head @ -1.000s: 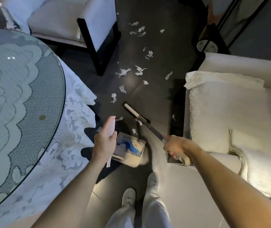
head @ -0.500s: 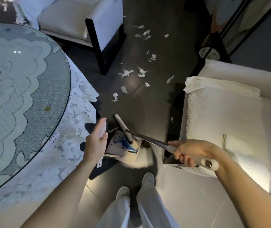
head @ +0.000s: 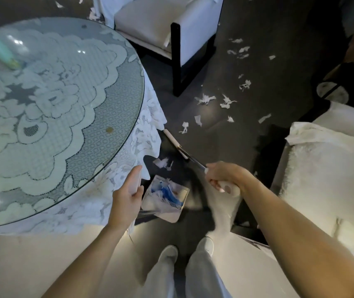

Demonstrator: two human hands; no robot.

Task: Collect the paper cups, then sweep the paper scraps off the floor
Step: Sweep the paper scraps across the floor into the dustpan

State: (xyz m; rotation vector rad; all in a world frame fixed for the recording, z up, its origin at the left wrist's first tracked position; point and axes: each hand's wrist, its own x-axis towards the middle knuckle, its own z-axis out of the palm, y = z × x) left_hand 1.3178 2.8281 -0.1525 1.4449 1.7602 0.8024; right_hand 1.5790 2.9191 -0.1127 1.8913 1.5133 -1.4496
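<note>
Paper scraps (head: 205, 98) still lie scattered over the dark floor (head: 236, 147) in the upper centre of the frame, the main drift no smaller than a second ago, while a few small scraps (head: 160, 162) now sit just above the mouth of the dustpan (head: 167, 216) at lower centre. Within the last second the broom (head: 173, 139) has swung in toward the pan and back out. Its pale far end now lies beside the hanging lace tablecloth (head: 148, 125) at the edge of the round glass table (head: 107, 117). The right hand (head: 221, 179) is closed round the broom's white grip at centre right. The left hand (head: 126, 201) holds the dustpan's upright handle, with the pan on the floor just ahead of the person's white shoes (head: 167, 254). The pan already carries blue-and-white litter; whether that includes the paper cups cannot be told. Sweeping looks under way but early. The nearest bits are close to the pan, and the larger scatter between the upholstered chair (head: 161, 22) at top centre and the fleecy seat (head: 326, 179) at right has yet to be drawn in.
</note>
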